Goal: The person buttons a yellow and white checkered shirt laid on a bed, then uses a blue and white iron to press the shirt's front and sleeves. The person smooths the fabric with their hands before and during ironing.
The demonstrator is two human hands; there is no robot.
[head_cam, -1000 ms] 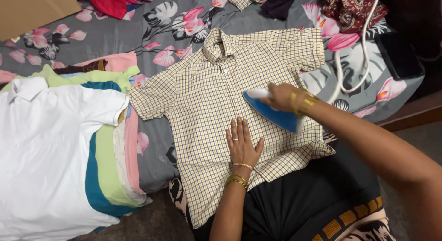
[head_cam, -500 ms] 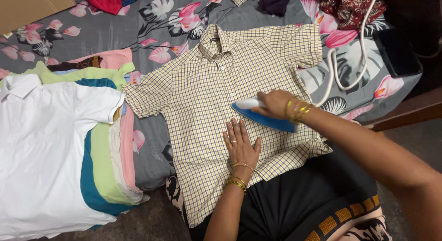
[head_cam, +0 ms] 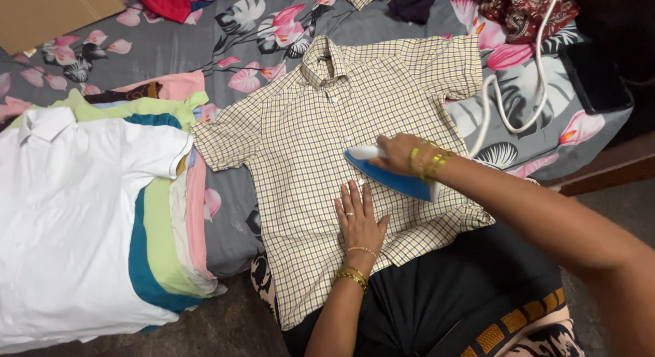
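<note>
A yellow checked short-sleeved shirt (head_cam: 321, 118) lies spread flat, collar away from me, on a grey bedsheet with pink flowers (head_cam: 205, 50). My right hand (head_cam: 399, 154) grips the handle of a blue and white clothes iron (head_cam: 389, 174), which rests on the shirt's right half. My left hand (head_cam: 358, 220) lies flat with fingers spread on the shirt's lower middle, just below the iron's tip. Gold bangles circle both wrists.
A stack of flat shirts, a white polo shirt (head_cam: 68, 213) on top, lies at the left. The iron's white cord (head_cam: 508, 104) loops at the upper right beside a dark flat object (head_cam: 593, 77). Crumpled clothes (head_cam: 518, 9) and a cardboard piece (head_cam: 48, 12) lie along the far edge.
My right hand has slid the iron left and slightly toward me across the shirt. My left hand has stayed pressed flat in about the same spot.
</note>
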